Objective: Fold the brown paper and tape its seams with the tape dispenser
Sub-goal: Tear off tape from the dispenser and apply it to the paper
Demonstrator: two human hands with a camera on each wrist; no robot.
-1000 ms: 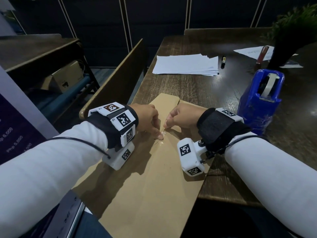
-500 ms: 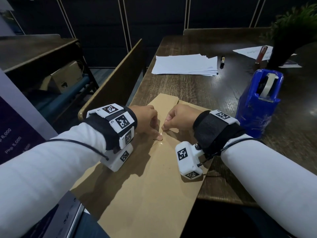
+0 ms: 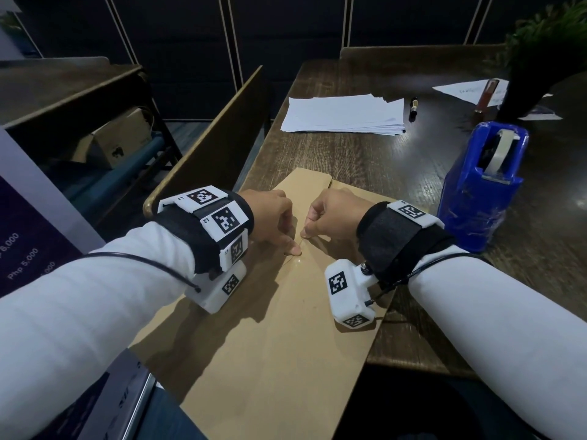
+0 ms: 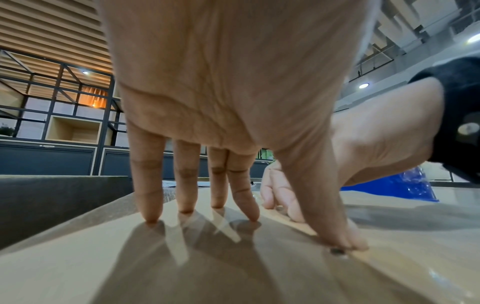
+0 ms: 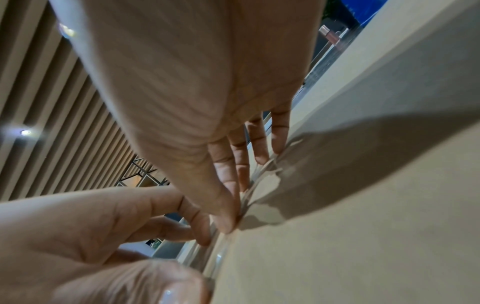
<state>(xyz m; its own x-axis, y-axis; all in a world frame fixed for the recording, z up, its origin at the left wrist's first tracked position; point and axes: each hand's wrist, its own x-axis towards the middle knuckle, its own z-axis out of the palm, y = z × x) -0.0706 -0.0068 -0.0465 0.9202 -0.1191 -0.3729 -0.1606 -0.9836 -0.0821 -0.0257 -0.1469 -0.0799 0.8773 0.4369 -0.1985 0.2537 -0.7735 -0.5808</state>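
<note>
The brown paper (image 3: 270, 328) lay folded on our table (image 3: 365, 163), the tape dispenser (image 3: 479, 185) near its right. Our left hand (image 3: 273, 220) pressed spread fingertips (image 4: 150, 218) on it; our right hand (image 3: 333, 214) pressed the clear tape (image 5: 249, 191) flat. Uneven pressure could wrinkle the tape.

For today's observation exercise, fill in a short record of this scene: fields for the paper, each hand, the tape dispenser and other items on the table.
paper: brown paper, folded, flat on the table
left hand: fingertips and thumb press the paper by the seam
right hand: fingertips press along the seam
tape dispenser: blue, upright, right of the paper, untouched
other items: white sheets, pen
</note>
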